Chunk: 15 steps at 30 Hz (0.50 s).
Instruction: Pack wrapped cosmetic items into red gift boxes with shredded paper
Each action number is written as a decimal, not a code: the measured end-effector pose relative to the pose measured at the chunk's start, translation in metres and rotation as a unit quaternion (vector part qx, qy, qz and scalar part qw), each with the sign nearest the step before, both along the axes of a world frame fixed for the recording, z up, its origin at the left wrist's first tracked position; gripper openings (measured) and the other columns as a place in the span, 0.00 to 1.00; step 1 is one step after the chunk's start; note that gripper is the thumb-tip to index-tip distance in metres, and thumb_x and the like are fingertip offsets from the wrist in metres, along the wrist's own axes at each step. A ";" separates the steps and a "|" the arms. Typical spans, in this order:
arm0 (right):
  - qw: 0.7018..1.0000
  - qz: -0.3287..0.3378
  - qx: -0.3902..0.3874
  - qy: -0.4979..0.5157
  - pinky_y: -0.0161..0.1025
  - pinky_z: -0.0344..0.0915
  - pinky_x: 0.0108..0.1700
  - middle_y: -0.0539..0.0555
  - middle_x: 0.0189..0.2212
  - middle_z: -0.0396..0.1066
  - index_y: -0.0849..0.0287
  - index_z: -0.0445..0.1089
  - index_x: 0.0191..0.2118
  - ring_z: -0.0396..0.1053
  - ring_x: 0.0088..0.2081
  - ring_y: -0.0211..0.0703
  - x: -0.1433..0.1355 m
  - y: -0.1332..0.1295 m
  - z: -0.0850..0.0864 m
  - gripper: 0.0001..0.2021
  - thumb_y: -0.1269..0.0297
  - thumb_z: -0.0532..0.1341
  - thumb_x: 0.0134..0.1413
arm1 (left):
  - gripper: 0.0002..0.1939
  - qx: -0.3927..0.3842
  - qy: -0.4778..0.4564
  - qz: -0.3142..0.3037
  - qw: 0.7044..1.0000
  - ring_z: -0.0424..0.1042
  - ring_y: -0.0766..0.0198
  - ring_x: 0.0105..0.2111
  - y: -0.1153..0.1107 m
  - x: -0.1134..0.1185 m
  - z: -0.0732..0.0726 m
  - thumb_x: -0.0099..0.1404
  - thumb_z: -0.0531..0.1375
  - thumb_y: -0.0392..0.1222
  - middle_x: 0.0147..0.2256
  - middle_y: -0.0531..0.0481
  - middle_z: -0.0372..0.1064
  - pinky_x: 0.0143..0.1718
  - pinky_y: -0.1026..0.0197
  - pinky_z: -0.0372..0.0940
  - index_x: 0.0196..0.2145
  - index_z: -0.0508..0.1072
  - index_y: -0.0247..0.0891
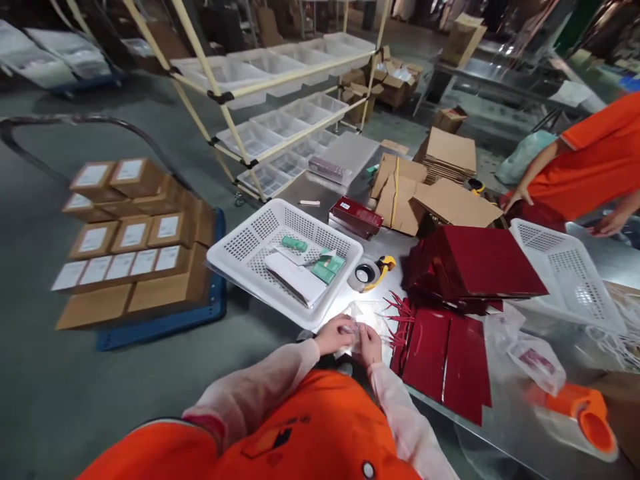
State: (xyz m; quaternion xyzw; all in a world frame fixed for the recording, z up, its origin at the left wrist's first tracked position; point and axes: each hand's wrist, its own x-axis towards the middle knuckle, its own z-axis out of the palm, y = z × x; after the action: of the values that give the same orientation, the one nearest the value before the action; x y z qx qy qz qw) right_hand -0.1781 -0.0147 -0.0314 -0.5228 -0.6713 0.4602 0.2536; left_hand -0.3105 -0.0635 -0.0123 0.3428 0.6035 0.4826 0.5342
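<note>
Close to my body, over the table's front edge, my left hand (pixel 336 334) and my right hand (pixel 370 345) meet with fingers closed on a small clear plastic bag (pixel 355 328). What the bag contains is too small to make out. Just beyond my left hand stands a white perforated basket (pixel 320 230), holding a white box (pixel 296 277), a green-and-white box (pixel 327 267) and a small green item (pixel 295 244). Dark red paper bags (pixel 425 347) with cord handles lie flat to the right of my right hand. A yellow tape dispenser (pixel 384 272) rests behind my hands.
Dark red boxes (pixel 490 260) are stacked on the table, near flattened cardboard (pixel 445 200). At right, a co-worker (pixel 595 153) stands by another white basket (pixel 560 260); an orange tape dispenser (pixel 583 413) lies nearer. Cartons (pixel 160 287) load a blue trolley (pixel 219 293) at left.
</note>
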 end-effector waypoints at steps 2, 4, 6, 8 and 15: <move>0.999 0.015 0.041 0.004 0.49 0.71 0.47 0.59 0.34 0.77 0.58 0.77 0.38 0.73 0.40 0.51 0.006 -0.003 0.005 0.27 0.41 0.50 0.57 | 0.07 -0.021 0.084 -0.023 0.996 0.69 0.59 0.40 0.005 -0.002 -0.001 0.45 0.66 0.30 0.37 0.49 0.68 0.44 0.59 0.65 0.26 0.76 0.35; 0.995 0.048 0.088 -0.002 0.48 0.70 0.48 0.59 0.36 0.77 0.58 0.77 0.40 0.73 0.41 0.50 0.011 -0.004 0.010 0.24 0.46 0.51 0.59 | 0.05 -0.047 0.146 -0.054 0.987 0.70 0.58 0.38 0.010 -0.005 -0.002 0.46 0.67 0.33 0.32 0.50 0.69 0.44 0.59 0.66 0.24 0.75 0.35; 0.990 0.085 0.111 -0.016 0.48 0.70 0.48 0.60 0.37 0.77 0.59 0.77 0.42 0.73 0.41 0.50 0.014 -0.006 0.014 0.23 0.49 0.50 0.61 | 0.04 -0.071 0.157 -0.059 0.983 0.70 0.58 0.35 0.014 -0.005 -0.002 0.52 0.65 0.38 0.27 0.50 0.69 0.40 0.59 0.67 0.25 0.76 0.35; 0.989 0.100 0.106 -0.022 0.48 0.70 0.48 0.61 0.38 0.77 0.60 0.77 0.43 0.74 0.42 0.51 0.016 -0.007 0.013 0.24 0.49 0.50 0.61 | 0.08 -0.095 0.179 -0.042 0.978 0.71 0.56 0.37 0.017 -0.003 -0.003 0.58 0.62 0.41 0.29 0.49 0.70 0.42 0.58 0.67 0.30 0.78 0.34; 0.993 0.022 0.115 -0.009 0.53 0.69 0.51 0.64 0.40 0.77 0.60 0.77 0.43 0.74 0.44 0.53 0.010 -0.005 0.008 0.27 0.47 0.46 0.63 | 0.24 -0.174 0.323 -0.023 0.930 0.57 0.40 0.61 0.022 0.023 0.001 0.68 0.54 0.50 0.61 0.32 0.59 0.62 0.41 0.52 0.56 0.71 0.35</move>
State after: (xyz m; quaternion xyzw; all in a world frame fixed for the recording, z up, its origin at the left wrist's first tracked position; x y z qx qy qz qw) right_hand -0.1685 -0.0199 -0.0234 -0.4798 -0.7332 0.3802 0.2960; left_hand -0.2879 -0.0416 -0.0109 0.3954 0.8099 0.2210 0.3727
